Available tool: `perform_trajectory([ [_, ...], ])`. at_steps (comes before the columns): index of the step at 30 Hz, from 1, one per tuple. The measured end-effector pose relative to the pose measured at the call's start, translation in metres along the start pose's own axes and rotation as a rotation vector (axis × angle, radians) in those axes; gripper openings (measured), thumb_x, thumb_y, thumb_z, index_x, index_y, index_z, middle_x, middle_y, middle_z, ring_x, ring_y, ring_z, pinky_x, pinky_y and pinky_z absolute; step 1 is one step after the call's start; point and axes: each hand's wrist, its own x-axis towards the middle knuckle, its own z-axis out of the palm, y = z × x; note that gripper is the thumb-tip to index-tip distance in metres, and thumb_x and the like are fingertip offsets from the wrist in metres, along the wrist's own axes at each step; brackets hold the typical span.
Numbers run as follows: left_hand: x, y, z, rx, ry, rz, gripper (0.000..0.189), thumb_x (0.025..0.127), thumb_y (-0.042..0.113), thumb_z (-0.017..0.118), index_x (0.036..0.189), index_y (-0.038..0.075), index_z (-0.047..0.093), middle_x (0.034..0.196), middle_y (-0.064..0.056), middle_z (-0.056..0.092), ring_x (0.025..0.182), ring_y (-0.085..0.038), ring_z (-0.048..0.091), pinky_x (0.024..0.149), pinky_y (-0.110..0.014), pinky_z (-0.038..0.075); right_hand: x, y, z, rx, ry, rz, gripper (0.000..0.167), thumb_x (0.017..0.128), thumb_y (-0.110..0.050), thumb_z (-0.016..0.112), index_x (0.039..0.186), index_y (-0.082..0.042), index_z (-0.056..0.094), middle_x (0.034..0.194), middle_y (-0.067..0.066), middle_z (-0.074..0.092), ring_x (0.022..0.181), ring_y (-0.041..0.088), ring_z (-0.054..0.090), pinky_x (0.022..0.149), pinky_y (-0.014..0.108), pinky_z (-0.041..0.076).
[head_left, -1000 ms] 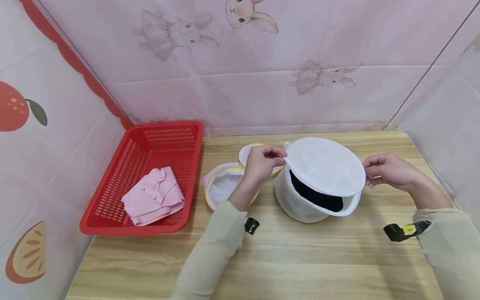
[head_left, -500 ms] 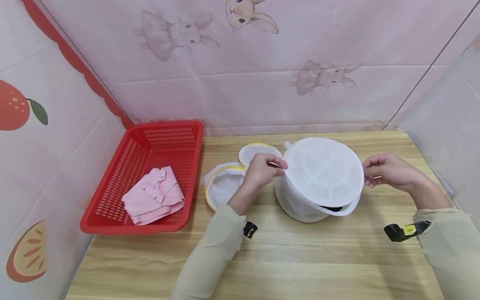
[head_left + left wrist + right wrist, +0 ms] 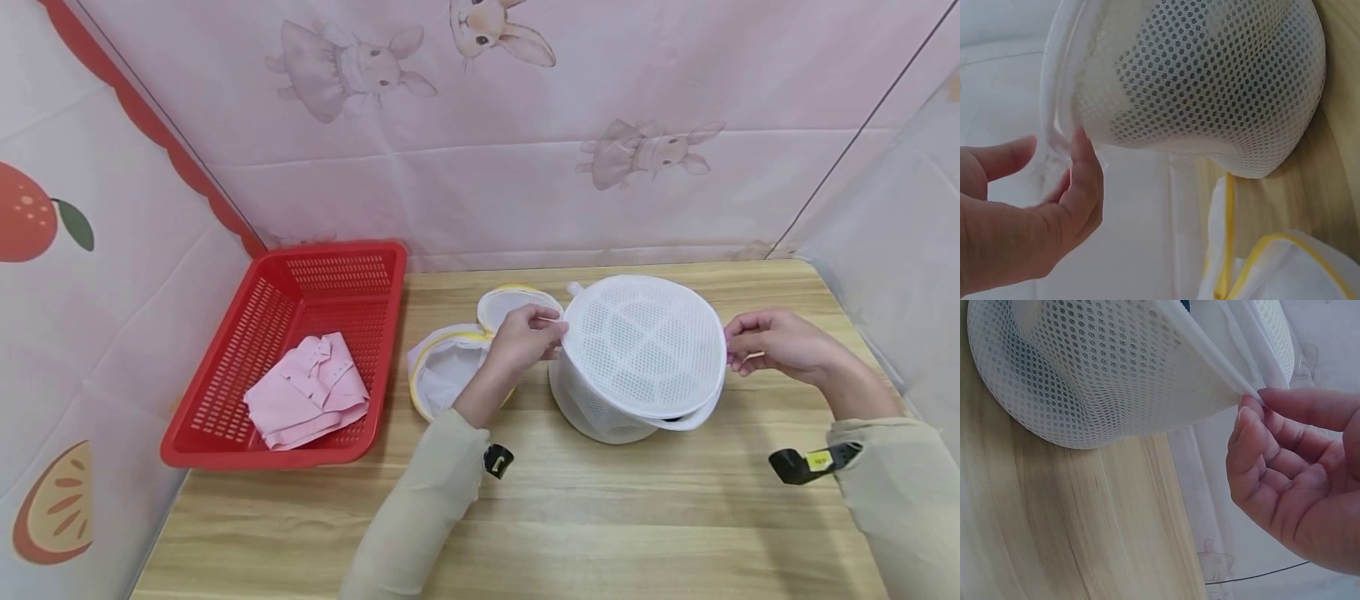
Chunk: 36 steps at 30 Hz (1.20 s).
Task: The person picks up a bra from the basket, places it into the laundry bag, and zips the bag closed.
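Observation:
A round white mesh laundry bag (image 3: 600, 400) stands on the table, its mesh lid (image 3: 643, 346) lying over the top. A narrow dark gap shows at the lid's front right edge, and something dark shows through the mesh in the left wrist view. My left hand (image 3: 525, 337) is at the bag's left rim. Its fingertips touch the rim, while the thumb stands apart from them in the left wrist view. On the opposite side my right hand (image 3: 783, 346) pinches the bag's rim between thumb and forefinger; the right wrist view shows the fabric pulled to a point there.
Left of the bag lies a smaller white laundry bag (image 3: 450, 375) with yellow edging, unzipped, partly behind my left arm. A red plastic basket (image 3: 393, 333) holds a folded pink garment (image 3: 309, 396). Printed cloth walls (image 3: 480, 200) border the wooden table (image 3: 600, 533).
The lid has come down over the bag's opening, covering nearly all of the black contents. My left hand dipped slightly, then shifted a little left, its fingers loosening. The right hand has stayed put.

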Motion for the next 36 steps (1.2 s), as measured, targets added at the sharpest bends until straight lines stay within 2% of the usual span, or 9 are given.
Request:
perform_trajectory([
  [3,0.005,-0.002,0.0,-0.085,-0.061,-0.088,0.028,0.085,0.001,0.062,0.11,-0.009,0.053,0.087,-0.011,0.058,0.072,-0.018,0.061,0.069,-0.029,0.054,0.0,-0.001,0.0,-0.007,0.003,0.003,0.015,0.09,0.005,0.046,0.083,0.002,0.059,0.071,0.007,0.057,0.064,0.017,0.056,0.057,0.031,0.052],
  [6,0.008,-0.004,0.001,-0.12,-0.092,-0.125,0.028,0.083,-0.002,0.063,0.108,-0.01,0.053,0.082,-0.009,0.056,0.067,-0.016,0.06,0.069,-0.029,0.054,0.0,-0.001,-0.001,-0.009,0.001,0.003,0.015,0.09,0.005,0.046,0.083,0.002,0.059,0.071,0.007,0.057,0.064,0.018,0.056,0.058,0.031,0.052],
  [10,0.009,-0.004,0.002,-0.116,-0.082,-0.118,0.024,0.083,-0.002,0.063,0.104,-0.008,0.054,0.078,-0.008,0.056,0.062,-0.014,0.059,0.066,-0.028,0.054,0.0,0.0,-0.001,-0.001,-0.006,-0.002,0.016,0.09,0.005,0.046,0.083,0.0,0.059,0.071,0.008,0.057,0.064,0.017,0.056,0.058,0.031,0.052],
  [13,0.007,-0.001,0.003,-0.089,-0.05,-0.088,0.019,0.085,0.003,0.062,0.1,-0.006,0.056,0.077,-0.009,0.058,0.062,-0.014,0.06,0.063,-0.028,0.054,0.0,0.001,-0.001,0.004,-0.011,-0.003,0.016,0.09,0.005,0.046,0.083,0.0,0.059,0.071,0.008,0.057,0.064,0.017,0.056,0.058,0.031,0.052],
  [17,0.003,0.003,0.006,-0.011,-0.002,-0.027,0.014,0.087,0.008,0.061,0.093,-0.004,0.06,0.075,-0.01,0.06,0.062,-0.015,0.061,0.059,-0.026,0.054,0.0,0.001,-0.001,-0.002,-0.009,-0.009,0.017,0.09,0.006,0.046,0.082,0.0,0.059,0.071,0.007,0.057,0.063,0.017,0.056,0.057,0.031,0.052],
  [20,0.002,0.006,0.008,0.049,0.012,-0.012,0.012,0.085,0.007,0.063,0.09,-0.004,0.061,0.075,-0.009,0.06,0.06,-0.013,0.061,0.057,-0.024,0.054,0.001,0.001,-0.002,-0.007,-0.008,-0.012,0.017,0.09,0.007,0.046,0.082,0.0,0.059,0.071,0.007,0.057,0.063,0.017,0.057,0.057,0.031,0.052],
  [26,0.002,0.007,0.01,0.092,0.015,-0.052,0.013,0.079,0.001,0.069,0.088,-0.004,0.061,0.074,-0.008,0.06,0.053,-0.011,0.056,0.056,-0.023,0.053,0.001,0.001,-0.002,-0.005,-0.015,-0.015,0.017,0.09,0.007,0.045,0.082,0.0,0.06,0.071,0.006,0.057,0.063,0.016,0.057,0.057,0.031,0.052],
  [33,0.008,0.0,0.007,-0.002,-0.006,-0.119,0.025,0.075,-0.004,0.071,0.096,-0.004,0.057,0.07,-0.008,0.058,0.05,-0.011,0.055,0.053,-0.023,0.052,0.0,0.0,-0.001,-0.008,-0.017,-0.019,0.017,0.09,0.006,0.046,0.082,0.0,0.06,0.071,0.006,0.058,0.063,0.017,0.057,0.058,0.031,0.052],
  [36,0.011,-0.002,0.005,-0.028,-0.017,-0.145,0.025,0.075,-0.004,0.071,0.095,-0.004,0.057,0.071,-0.007,0.057,0.051,-0.011,0.055,0.053,-0.022,0.052,0.0,0.0,-0.001,-0.011,-0.018,-0.018,0.016,0.09,0.006,0.046,0.082,0.0,0.06,0.072,0.006,0.058,0.064,0.017,0.057,0.058,0.031,0.052],
])
